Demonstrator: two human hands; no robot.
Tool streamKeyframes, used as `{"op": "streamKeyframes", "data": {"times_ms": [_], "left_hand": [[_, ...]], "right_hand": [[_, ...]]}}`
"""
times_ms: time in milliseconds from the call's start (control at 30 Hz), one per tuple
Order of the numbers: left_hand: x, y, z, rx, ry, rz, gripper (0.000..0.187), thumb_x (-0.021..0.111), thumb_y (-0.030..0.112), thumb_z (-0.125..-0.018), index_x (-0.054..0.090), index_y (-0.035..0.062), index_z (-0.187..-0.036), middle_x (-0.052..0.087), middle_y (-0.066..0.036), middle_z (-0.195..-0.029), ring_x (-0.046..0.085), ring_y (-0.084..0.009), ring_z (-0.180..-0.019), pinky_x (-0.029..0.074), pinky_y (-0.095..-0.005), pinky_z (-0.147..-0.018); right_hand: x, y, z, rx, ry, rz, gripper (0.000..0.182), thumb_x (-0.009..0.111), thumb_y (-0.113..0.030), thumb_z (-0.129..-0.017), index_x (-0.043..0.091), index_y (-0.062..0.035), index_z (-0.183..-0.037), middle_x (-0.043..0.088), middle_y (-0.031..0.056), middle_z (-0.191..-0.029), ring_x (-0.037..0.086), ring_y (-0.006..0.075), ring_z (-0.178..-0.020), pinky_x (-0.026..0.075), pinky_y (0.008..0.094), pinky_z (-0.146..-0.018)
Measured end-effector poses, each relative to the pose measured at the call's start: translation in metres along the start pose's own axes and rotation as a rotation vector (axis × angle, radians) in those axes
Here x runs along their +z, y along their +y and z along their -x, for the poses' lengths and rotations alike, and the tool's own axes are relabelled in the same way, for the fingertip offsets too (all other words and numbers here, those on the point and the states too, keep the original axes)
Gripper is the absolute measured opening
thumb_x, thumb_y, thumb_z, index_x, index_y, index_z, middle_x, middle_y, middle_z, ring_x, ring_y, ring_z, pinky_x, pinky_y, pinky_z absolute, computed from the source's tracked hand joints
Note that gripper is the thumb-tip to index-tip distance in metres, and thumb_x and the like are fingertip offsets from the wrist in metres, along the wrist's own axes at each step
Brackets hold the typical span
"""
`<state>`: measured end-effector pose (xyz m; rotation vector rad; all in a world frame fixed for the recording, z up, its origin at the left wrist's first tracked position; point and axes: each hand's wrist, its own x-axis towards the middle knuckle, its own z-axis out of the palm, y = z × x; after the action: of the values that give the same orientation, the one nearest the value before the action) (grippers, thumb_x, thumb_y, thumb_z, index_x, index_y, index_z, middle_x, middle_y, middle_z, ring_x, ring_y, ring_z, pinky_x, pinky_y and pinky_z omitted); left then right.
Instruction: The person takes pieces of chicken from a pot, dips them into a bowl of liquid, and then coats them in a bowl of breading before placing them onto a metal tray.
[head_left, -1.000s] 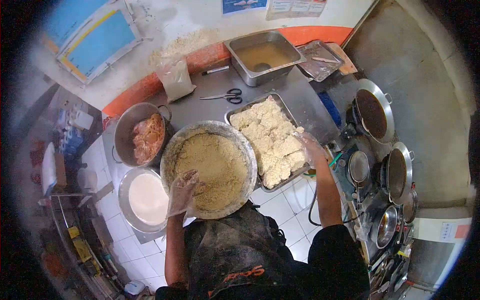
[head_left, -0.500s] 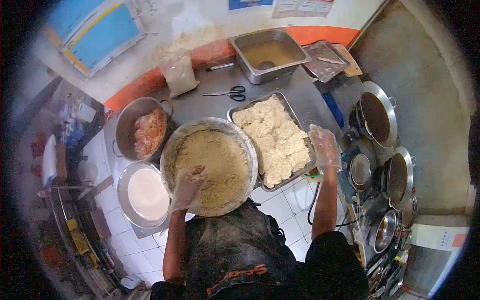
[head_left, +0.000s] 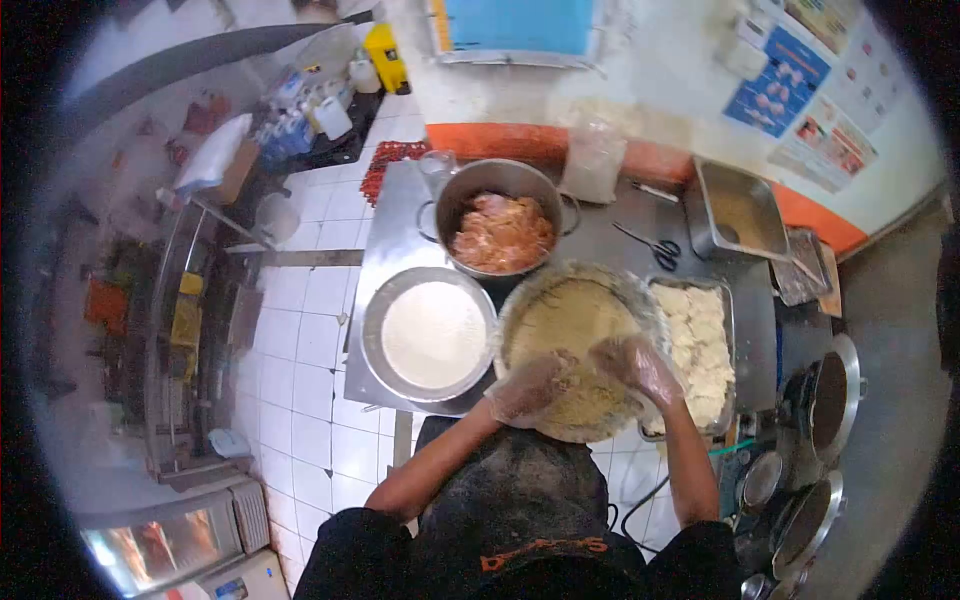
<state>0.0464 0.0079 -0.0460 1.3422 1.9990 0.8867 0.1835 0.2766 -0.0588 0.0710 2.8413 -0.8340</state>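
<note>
- Scissors [head_left: 663, 250] lie on the table [head_left: 385, 235].
- A blue board [head_left: 518, 28] hangs high on the wall [head_left: 660, 80].
- A blue poster [head_left: 777, 82] hangs farther right.
- A red mat [head_left: 385, 165] lies on the white tiled floor [head_left: 315, 350].
- Plastic bottles [head_left: 332, 118] stand grouped at the upper left.
- Two wide pans [head_left: 829, 405] stand at the right.

I look through one camera on the person's head, facing forward and steeply down over the dark apron [head_left: 510, 490]. It sits close enough to show the left hand [head_left: 530, 387] and right hand [head_left: 642, 368] just below centre, while its wide, curved, dark-rimmed view takes in the desk [head_left: 388, 225], the wall [head_left: 655, 120] beyond and the tiled floor [head_left: 300, 345] at left.
</note>
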Motion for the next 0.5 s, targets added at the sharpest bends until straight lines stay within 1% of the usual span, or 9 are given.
{"op": "streamKeyframes", "data": {"times_ms": [67, 100, 133, 200, 267, 300, 367, 433, 500], "left_hand": [[-0.018, -0.002, 0.032, 0.454, 0.149, -0.370, 0.046, 0.057, 0.028, -0.101, 0.055, 0.0043, -0.141, 0.056, -0.020, -0.141, 0.055, -0.0363, -0.127, 0.043, -0.0481, -0.110], [-0.006, -0.014, 0.041, 0.454, 0.164, -0.372, 0.046, 0.057, 0.028, -0.101, 0.055, 0.0043, -0.141, 0.056, -0.020, -0.141, 0.055, -0.0363, -0.127, 0.043, -0.0481, -0.110], [0.016, -0.034, 0.049, 0.361, 0.201, -0.084, 0.048, 0.055, 0.027, -0.102, 0.051, 0.0048, -0.145, 0.052, -0.018, -0.147, 0.051, -0.0348, -0.133, 0.041, -0.0467, -0.114], [0.008, -0.048, 0.058, 0.269, 0.232, 0.205, 0.051, 0.054, 0.025, -0.103, 0.047, 0.0053, -0.149, 0.047, -0.016, -0.153, 0.048, -0.0334, -0.138, 0.038, -0.0454, -0.118], [-0.039, -0.022, 0.068, 0.120, 0.102, 0.356, 0.048, 0.058, 0.023, -0.102, 0.052, 0.0068, -0.147, 0.052, -0.016, -0.148, 0.051, -0.0322, -0.136, 0.041, -0.0445, -0.116], [-0.057, -0.015, 0.072, 0.050, 0.038, 0.428, 0.046, 0.060, 0.021, -0.102, 0.054, 0.0076, -0.145, 0.055, -0.015, -0.146, 0.053, -0.0316, -0.135, 0.042, -0.0440, -0.115], [-0.072, -0.014, 0.081, 0.147, 0.104, 0.291, 0.045, 0.062, 0.022, -0.101, 0.056, 0.0082, -0.144, 0.057, -0.015, -0.143, 0.055, -0.0315, -0.133, 0.044, -0.0435, -0.114], [-0.078, -0.028, 0.086, 0.234, 0.171, 0.155, 0.045, 0.065, 0.022, -0.100, 0.057, 0.0087, -0.142, 0.059, -0.015, -0.140, 0.056, -0.0314, -0.131, 0.045, -0.0429, -0.112], [-0.080, -0.049, 0.081, 0.118, 0.140, 0.192, 0.042, 0.064, 0.022, -0.100, 0.059, 0.0103, -0.140, 0.060, -0.014, -0.139, 0.057, -0.0316, -0.130, 0.046, -0.0434, -0.112]], "right_hand": [[-0.034, -0.055, -0.072, 0.214, -0.030, 0.046, 0.043, 0.060, -0.016, -0.096, 0.059, -0.0054, -0.138, 0.060, 0.0186, -0.140, 0.059, 0.0307, -0.124, 0.050, 0.0443, -0.101], [-0.035, -0.062, -0.109, -0.054, 0.273, 0.385, 0.033, 0.063, -0.023, -0.095, 0.067, -0.0108, -0.126, 0.066, 0.0126, -0.117, 0.064, 0.0287, -0.111, 0.051, 0.0447, -0.094], [-0.035, -0.070, -0.145, -0.330, 0.577, 0.715, 0.026, 0.065, -0.031, -0.094, 0.075, -0.0163, -0.114, 0.072, 0.0067, -0.095, 0.069, 0.0267, -0.098, 0.052, 0.0452, -0.087], [-0.061, -0.111, -0.208, -0.395, 0.758, 1.088, 0.024, 0.062, -0.031, -0.096, 0.073, -0.0223, -0.116, 0.070, 0.0077, -0.096, 0.067, 0.0225, -0.105, 0.050, 0.0427, -0.091], [-0.060, -0.111, -0.293, -0.105, 0.148, 0.740, 0.028, 0.064, -0.031, -0.095, 0.074, -0.0178, -0.118, 0.071, 0.0147, -0.099, 0.069, 0.0287, -0.102, 0.052, 0.0436, -0.091], [-0.071, -0.142, -0.290, -0.105, 0.153, 0.749, 0.028, 0.064, -0.031, -0.095, 0.074, -0.0178, -0.118, 0.071, 0.0147, -0.099, 0.069, 0.0287, -0.102, 0.052, 0.0436, -0.091], [-0.113, -0.231, -0.260, 0.062, 0.014, 0.302, 0.033, 0.066, -0.032, -0.089, 0.075, -0.0094, -0.113, 0.073, 0.0200, -0.102, 0.071, 0.0351, -0.098, 0.054, 0.0463, -0.088], [-0.104, -0.245, -0.269, 0.170, 0.027, 0.166, 0.038, 0.070, -0.034, -0.083, 0.074, -0.0034, -0.104, 0.074, 0.0205, -0.102, 0.071, 0.0381, -0.095, 0.054, 0.0495, -0.085], [-0.081, -0.217, -0.294, 0.158, -0.043, 0.268, 0.036, 0.071, -0.034, -0.083, 0.074, -0.0040, -0.103, 0.074, 0.0199, -0.101, 0.071, 0.0373, -0.094, 0.054, 0.0491, -0.085]]}}
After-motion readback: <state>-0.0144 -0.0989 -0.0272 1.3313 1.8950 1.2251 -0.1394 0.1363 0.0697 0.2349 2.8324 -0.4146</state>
